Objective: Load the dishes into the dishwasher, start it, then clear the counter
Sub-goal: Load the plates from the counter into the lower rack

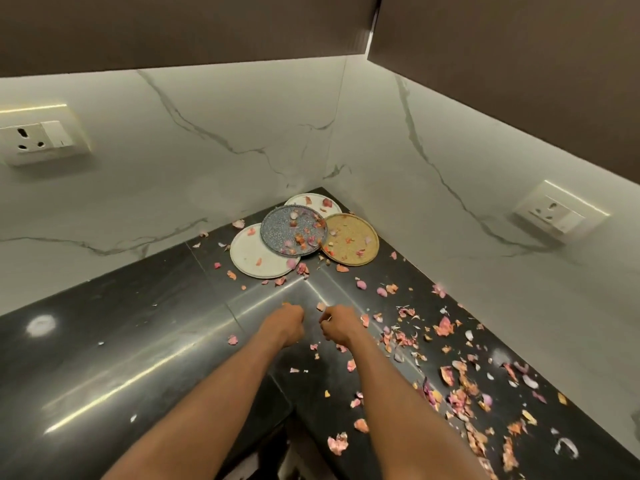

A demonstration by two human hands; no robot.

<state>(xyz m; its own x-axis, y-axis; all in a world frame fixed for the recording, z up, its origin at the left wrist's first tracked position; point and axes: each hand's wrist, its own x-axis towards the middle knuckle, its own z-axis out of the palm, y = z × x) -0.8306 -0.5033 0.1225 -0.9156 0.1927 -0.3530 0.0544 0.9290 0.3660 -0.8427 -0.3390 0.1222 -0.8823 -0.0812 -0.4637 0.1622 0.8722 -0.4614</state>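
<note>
- Nearest us, onion peels (pixel 460 396) lie thick along the right run of the black bench (pixel 114 358); we judge a sleeve or forearm dragging across could sweep them off the front edge to the floor.
- Mid bench, our left hand (pixel 285 323) and right hand (pixel 337 323) sit close together, fingers curled down at the surface. Whether they pinch a scrap we cannot tell, the fingertips are hidden from us.
- Risk here: picking flakes one by one is slow and light bits may stick or flutter away.
- Far corner holds the dishes, untouched: white plate (pixel 256 252), grey speckled plate (pixel 294 233) lapped over it, tan plate (pixel 349 239) beside, another white plate (pixel 313 201) behind.
- They carry peels too; we expect lifting the stack tilted dumps scraps back on the bench, or into the dishwasher, which is not in view.
- Overlapped plates could slide and clink against the marble wall (pixel 207 150).
</note>
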